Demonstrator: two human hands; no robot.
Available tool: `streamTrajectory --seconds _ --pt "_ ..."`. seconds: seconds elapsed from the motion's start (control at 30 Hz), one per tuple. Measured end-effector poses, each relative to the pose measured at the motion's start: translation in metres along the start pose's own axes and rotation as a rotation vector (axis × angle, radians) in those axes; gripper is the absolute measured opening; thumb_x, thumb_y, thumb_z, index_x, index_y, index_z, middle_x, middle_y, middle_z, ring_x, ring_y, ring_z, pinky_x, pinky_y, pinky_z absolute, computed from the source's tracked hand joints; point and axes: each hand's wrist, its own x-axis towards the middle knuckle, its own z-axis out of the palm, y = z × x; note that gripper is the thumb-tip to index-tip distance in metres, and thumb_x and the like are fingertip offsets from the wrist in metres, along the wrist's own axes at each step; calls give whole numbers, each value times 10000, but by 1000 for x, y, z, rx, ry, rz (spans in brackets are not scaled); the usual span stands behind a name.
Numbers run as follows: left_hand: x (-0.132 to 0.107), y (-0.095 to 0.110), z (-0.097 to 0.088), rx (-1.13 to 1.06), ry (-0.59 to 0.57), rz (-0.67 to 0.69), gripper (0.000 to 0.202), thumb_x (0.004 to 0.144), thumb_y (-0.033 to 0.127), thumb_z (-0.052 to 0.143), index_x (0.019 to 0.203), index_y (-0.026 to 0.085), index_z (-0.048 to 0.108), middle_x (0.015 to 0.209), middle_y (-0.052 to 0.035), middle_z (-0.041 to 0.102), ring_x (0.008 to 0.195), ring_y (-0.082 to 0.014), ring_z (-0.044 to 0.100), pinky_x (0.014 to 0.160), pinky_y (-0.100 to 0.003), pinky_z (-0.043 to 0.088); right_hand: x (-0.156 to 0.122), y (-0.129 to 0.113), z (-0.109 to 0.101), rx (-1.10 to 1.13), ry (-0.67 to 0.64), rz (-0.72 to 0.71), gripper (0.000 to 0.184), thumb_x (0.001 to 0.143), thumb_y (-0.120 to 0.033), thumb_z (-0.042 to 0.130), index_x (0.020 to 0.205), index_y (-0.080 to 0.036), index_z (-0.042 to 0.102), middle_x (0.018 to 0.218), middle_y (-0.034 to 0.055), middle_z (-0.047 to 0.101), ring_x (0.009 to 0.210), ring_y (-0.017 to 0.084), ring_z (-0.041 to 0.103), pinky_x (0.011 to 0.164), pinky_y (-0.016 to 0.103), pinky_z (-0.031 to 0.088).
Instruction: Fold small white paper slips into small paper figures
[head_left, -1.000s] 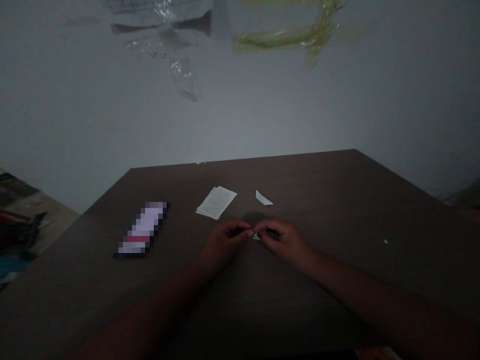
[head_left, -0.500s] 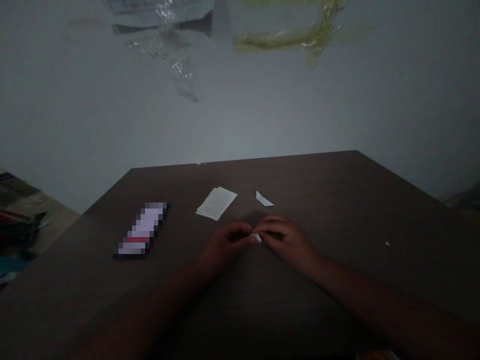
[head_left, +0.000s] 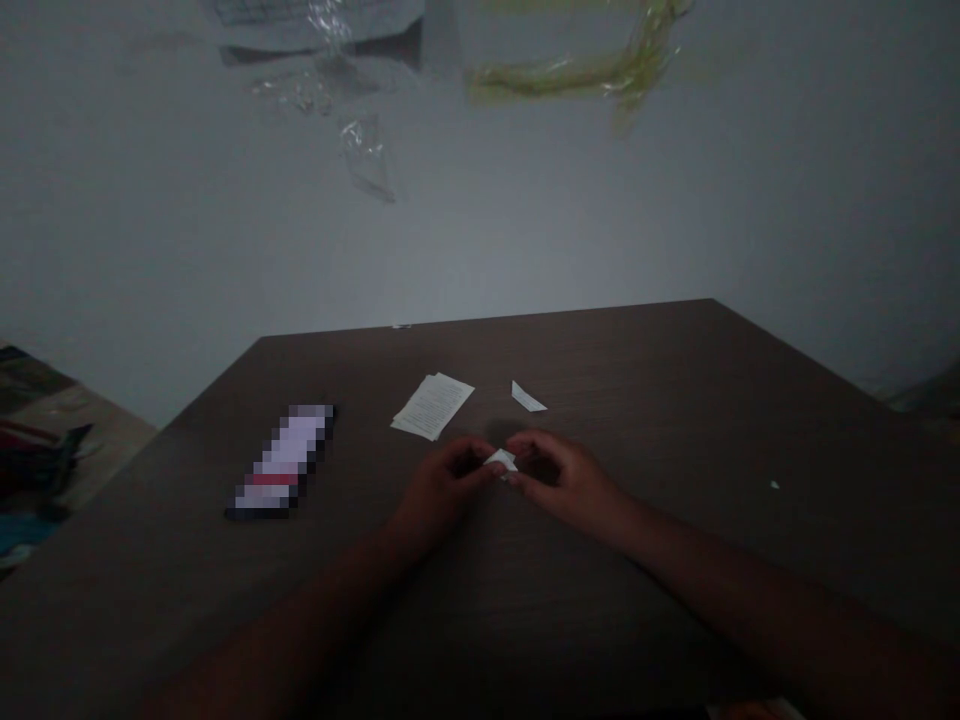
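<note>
A small piece of folded white paper (head_left: 502, 459) is between my two hands, just above the dark table. My left hand (head_left: 450, 480) is closed on its left side, the thumb lying along the near edge. At its lower right corner the thumb of my right hand (head_left: 566, 470) meets the paper, with the fingers curled behind. Beyond the hands lies a stack of printed paper sheets (head_left: 433, 407). To the right of the stack is a narrow folded paper strip (head_left: 528, 397).
A phone (head_left: 283, 465) with a blurred-out screen lies on the left of the brown table (head_left: 615, 370). A tiny paper scrap (head_left: 775, 485) is at the right. Behind the table's far edge rises a pale wall (head_left: 525, 220) with tape remnants.
The folded paper shows more of its face now, with a peaked top. My right fingers have moved slightly apart from the left fingertips, uncovering it. The stack, strip and phone stay put.
</note>
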Motion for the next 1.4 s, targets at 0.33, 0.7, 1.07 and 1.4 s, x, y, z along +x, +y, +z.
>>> streamTrajectory --seconds 0.33,0.7,1.07,1.4 --pt "-1 5 4 -54 -1 -57 261 889 455 914 946 255 755 961 -13 827 958 -246 791 914 -366 654 5 9 3 213 -29 108 204 974 -362 904 1110 -281 776 1080 40 851 1059 250 825 1001 431 665" --pt "-8 12 1 17 -47 -37 267 961 470 866 1114 251 852 1028 -38 849 1018 -272 790 944 -378 622 6 8 1 233 -46 108 168 927 -351 900 924 -267 755 916 11 794 909 228 761 903 398 611" --pt "-3 16 -2 170 -38 -17 224 971 469 767 880 264 760 901 -22 777 936 -272 729 883 -367 555 1 2 3 -29 -53 19 275 939 -240 880 1192 -281 780 1085 25 812 1029 245 763 951 408 601" --pt "-5 15 0 -75 -47 -63 282 944 520 834 1034 256 787 959 -19 772 962 -260 735 925 -376 597 3 8 1 116 -11 15 214 991 -348 855 1184 -295 778 1087 38 858 1054 260 816 996 447 622"
